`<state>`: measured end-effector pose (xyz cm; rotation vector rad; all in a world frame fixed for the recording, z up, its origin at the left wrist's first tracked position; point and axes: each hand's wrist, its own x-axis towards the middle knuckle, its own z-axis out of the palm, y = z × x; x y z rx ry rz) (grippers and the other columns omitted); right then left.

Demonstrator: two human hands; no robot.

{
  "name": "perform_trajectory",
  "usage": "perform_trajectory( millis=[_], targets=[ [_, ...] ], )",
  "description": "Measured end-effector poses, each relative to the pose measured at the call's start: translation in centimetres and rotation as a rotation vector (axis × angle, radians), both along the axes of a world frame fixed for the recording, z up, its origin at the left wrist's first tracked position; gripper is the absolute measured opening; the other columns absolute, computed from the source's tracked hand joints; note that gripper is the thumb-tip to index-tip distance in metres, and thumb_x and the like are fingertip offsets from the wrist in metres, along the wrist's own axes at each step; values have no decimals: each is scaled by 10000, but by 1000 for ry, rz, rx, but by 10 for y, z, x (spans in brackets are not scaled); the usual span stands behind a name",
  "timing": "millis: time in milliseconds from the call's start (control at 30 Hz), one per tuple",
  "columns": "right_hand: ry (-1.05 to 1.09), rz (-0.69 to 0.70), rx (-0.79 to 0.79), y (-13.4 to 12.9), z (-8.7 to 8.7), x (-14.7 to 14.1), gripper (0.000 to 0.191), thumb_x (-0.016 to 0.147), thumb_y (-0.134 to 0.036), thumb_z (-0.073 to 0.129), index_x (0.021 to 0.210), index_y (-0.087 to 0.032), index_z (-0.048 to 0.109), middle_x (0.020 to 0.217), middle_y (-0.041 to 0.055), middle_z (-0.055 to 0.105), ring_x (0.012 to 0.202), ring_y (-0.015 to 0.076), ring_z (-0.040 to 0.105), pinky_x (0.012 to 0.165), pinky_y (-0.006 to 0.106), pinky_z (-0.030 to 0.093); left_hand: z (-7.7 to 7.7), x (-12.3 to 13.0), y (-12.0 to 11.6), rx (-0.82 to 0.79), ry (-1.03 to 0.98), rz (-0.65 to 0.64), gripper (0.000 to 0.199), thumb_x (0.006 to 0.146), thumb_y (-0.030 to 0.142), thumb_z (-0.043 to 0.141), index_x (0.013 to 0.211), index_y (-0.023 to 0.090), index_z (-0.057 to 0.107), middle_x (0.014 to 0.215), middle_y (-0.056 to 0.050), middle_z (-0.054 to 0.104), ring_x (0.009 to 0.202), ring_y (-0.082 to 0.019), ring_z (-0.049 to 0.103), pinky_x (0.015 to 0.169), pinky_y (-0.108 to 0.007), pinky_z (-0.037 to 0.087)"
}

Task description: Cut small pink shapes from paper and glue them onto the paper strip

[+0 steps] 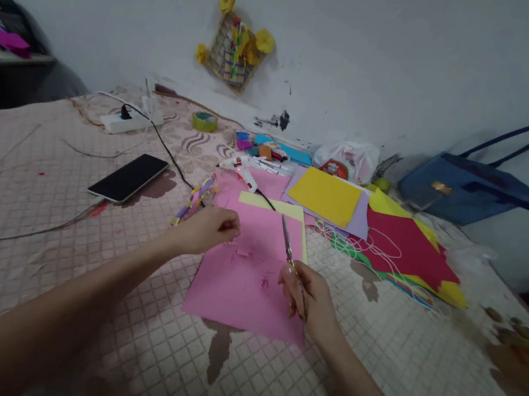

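Observation:
My right hand grips a pair of scissors by the handles, over the right side of a pink paper sheet. The blades look closed together and point away from me. Above the sheet's left edge, my left hand is closed with its fingers curled; whatever it may hold is hidden. Small pink paper scraps lie on the sheet between my hands. Just beyond the left hand is a purple and yellow paper strip. A pale yellow sheet shows from under the pink one.
A white glue gun with a black cable lies behind the sheets. To the left are a tablet-like device and a power strip. Colored papers, loose white string and a blue handbag are at the right.

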<state>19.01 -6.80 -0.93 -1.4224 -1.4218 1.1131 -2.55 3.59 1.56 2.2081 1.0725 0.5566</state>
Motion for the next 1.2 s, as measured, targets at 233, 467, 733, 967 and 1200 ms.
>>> perform_trajectory(
  millis=[233,467,733,967,1200],
  targets=[
    [-35,-4,-2,0,-1,0,340,828,-465,460,671,-165,493,432,-86,341,331,51,345,320,159,311,-8,3,-2,298,180,29,188,764,135,445,656,141,599,692,-34,571,654,-127,509,631,-252,364],
    [-29,7,-6,1,1,0,346,816,-477,479,677,-160,501,466,-77,374,344,51,356,319,161,327,-11,13,-12,324,197,-41,141,764,124,483,725,141,617,754,-52,566,720,-148,518,667,-260,388],
    [-37,7,-10,0,1,-2,336,821,-462,481,659,-169,483,456,-80,361,344,51,354,328,159,324,-28,26,-25,428,329,-44,113,805,198,485,822,147,585,867,-79,552,836,-202,493,753,-334,386],
    [-48,5,6,0,1,-3,334,812,-462,492,643,-175,469,465,-77,363,351,56,349,329,165,316,-23,25,-24,370,288,-26,65,765,159,510,758,158,574,857,-61,555,822,-188,497,732,-319,382],
    [-68,6,24,0,3,-3,316,819,-446,487,661,-173,496,480,-68,383,365,62,361,334,170,306,-18,23,-24,378,267,-25,124,803,201,479,809,162,597,865,-66,563,833,-194,504,740,-329,382]
  ],
)
